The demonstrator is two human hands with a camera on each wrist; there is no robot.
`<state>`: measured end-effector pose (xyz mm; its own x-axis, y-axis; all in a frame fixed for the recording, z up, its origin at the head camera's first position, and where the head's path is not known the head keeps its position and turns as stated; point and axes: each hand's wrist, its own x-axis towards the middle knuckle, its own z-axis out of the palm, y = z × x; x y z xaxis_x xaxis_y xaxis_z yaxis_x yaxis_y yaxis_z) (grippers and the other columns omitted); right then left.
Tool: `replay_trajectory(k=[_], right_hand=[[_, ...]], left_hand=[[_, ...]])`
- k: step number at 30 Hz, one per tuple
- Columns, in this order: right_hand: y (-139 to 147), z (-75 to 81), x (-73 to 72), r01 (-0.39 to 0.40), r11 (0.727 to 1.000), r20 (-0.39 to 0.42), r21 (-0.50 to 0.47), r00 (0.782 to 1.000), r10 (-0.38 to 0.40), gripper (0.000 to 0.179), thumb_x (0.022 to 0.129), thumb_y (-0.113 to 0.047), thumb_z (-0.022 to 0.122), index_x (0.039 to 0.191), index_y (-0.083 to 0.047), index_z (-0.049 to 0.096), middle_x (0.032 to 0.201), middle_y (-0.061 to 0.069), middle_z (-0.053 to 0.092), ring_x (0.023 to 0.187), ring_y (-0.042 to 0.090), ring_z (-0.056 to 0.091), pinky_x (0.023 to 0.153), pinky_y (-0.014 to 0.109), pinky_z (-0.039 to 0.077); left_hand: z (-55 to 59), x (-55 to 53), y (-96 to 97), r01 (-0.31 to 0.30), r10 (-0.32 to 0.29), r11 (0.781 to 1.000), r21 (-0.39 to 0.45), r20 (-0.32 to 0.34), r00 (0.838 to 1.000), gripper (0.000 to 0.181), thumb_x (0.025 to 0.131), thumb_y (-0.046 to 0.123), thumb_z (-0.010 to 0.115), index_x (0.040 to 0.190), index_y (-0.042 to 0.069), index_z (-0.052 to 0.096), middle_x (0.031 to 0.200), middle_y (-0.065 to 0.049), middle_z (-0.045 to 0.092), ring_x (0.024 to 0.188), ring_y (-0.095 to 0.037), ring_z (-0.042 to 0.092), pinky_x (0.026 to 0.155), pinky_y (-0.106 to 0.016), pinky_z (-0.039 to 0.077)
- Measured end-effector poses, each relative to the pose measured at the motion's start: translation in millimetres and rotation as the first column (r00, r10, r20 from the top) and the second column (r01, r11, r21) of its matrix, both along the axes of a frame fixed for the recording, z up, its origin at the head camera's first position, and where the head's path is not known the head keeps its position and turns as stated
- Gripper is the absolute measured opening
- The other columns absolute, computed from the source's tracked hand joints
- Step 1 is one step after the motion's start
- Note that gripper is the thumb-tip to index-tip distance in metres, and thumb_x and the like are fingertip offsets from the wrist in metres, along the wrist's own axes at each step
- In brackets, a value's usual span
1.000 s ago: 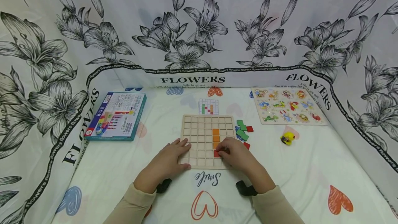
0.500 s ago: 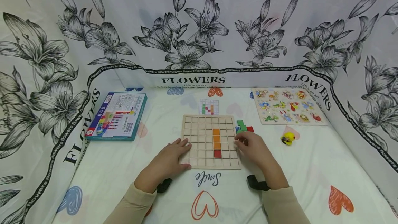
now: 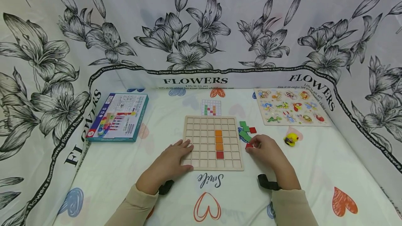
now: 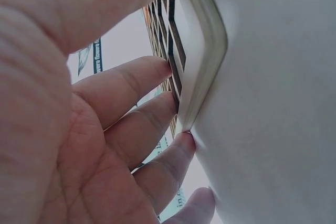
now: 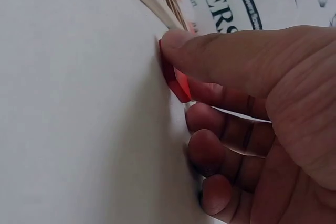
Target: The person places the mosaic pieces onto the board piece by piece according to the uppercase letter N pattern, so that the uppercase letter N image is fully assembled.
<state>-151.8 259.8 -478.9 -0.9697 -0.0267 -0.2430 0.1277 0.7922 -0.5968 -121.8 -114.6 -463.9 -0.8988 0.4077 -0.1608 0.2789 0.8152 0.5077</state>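
fingers [image 3: 184,150] of the left hand [image 3: 169,160] rest loosely spread on the left edge of the grid board [image 3: 196,147]; those of the right hand [image 3: 265,152] pinch a red tile [image 3: 248,146] right of the board. white heart-printed cloth [image 3: 314,170] lies beneath, "smile" [image 3: 209,180] lettered before the board; a floral curtain [image 3: 233,53] beyond it reads "flowers" [image 3: 195,81]. left wrist: fingertips [image 4: 164,67] touch the board's rim. right wrist: thumb [image 5: 226,56] and finger grip the tile beside the board.

The left hand [image 4: 92,135] touches the edge of a gridded board [image 4: 202,51].
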Motion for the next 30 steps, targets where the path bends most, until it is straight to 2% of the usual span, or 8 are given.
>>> replay_trajectory(k=[8, 12, 16, 18, 24, 30], right_hand=[[-2, -0.7, -1.9, 0.009, 1.000, -0.010, -0.004, 1.000, -0.009, 0.027, 0.096, -0.026, 0.086, 0.112, -0.013, 0.070, 0.099, 0.006, 0.066, 0.095, 0.025, 0.058, 0.079, 0.035, 0.050], [-8, 1.0, -2.0, 0.017, 1.000, -0.057, -0.012, 0.998, -0.018, 0.024, 0.096, -0.024, 0.086, 0.107, -0.014, 0.067, 0.094, 0.006, 0.064, 0.092, 0.025, 0.057, 0.076, 0.034, 0.048], [-23, 7.8, -3.3, 0.037, 0.998, -0.126, -0.049, 0.991, -0.043, 0.016, 0.100, -0.021, 0.082, 0.108, -0.015, 0.069, 0.094, 0.005, 0.065, 0.091, 0.024, 0.056, 0.071, 0.032, 0.047], [-35, 12.9, -4.9, 0.024, 0.997, -0.159, -0.078, 0.987, -0.036, 0.012, 0.102, -0.019, 0.079, 0.110, -0.015, 0.071, 0.096, 0.004, 0.069, 0.090, 0.024, 0.058, 0.070, 0.031, 0.049], [-82, 22.4, -13.2, -0.114, 0.990, -0.208, -0.083, 0.974, 0.095, 0.009, 0.101, -0.013, 0.079, 0.108, -0.018, 0.075, 0.102, -0.002, 0.075, 0.088, 0.021, 0.060, 0.075, 0.031, 0.054], [-119, 17.2, -23.1, -0.240, 0.969, -0.164, -0.051, 0.960, 0.229, 0.007, 0.101, -0.016, 0.079, 0.105, -0.021, 0.076, 0.096, -0.005, 0.073, 0.087, 0.018, 0.061, 0.082, 0.033, 0.058]], left_hand=[[-0.1, -0.4, -0.7, 0.001, -0.001, 1.000, 0.016, -0.001, 1.000, 0.075, 0.092, 0.028, 0.089, 0.158, 0.010, 0.060, 0.173, -0.008, 0.045, 0.165, -0.037, 0.034, 0.132, -0.063, 0.030], [-1.0, -1.2, -0.5, 0.002, -0.002, 1.000, 0.008, -0.001, 1.000, 0.075, 0.092, 0.029, 0.089, 0.158, 0.009, 0.059, 0.173, -0.008, 0.045, 0.165, -0.037, 0.034, 0.132, -0.063, 0.030], [-3.7, -1.7, -1.1, 0.004, -0.003, 1.000, -0.005, 0.008, 1.000, 0.075, 0.093, 0.029, 0.088, 0.159, 0.010, 0.058, 0.174, -0.007, 0.044, 0.166, -0.036, 0.032, 0.133, -0.063, 0.028], [-5.6, -1.9, -1.9, 0.003, -0.003, 1.000, -0.010, 0.011, 1.000, 0.075, 0.093, 0.030, 0.088, 0.159, 0.011, 0.058, 0.174, -0.007, 0.043, 0.166, -0.036, 0.032, 0.133, -0.062, 0.028], [-8.3, -3.0, -3.0, -0.002, 0.002, 1.000, -0.009, 0.011, 1.000, 0.075, 0.093, 0.030, 0.088, 0.159, 0.011, 0.058, 0.174, -0.007, 0.043, 0.166, -0.036, 0.032, 0.134, -0.062, 0.028], [-9.1, -3.3, -1.7, -0.005, 0.005, 1.000, 0.006, 0.005, 1.000, 0.074, 0.093, 0.030, 0.088, 0.158, 0.010, 0.059, 0.173, -0.007, 0.044, 0.165, -0.036, 0.033, 0.134, -0.062, 0.028]])
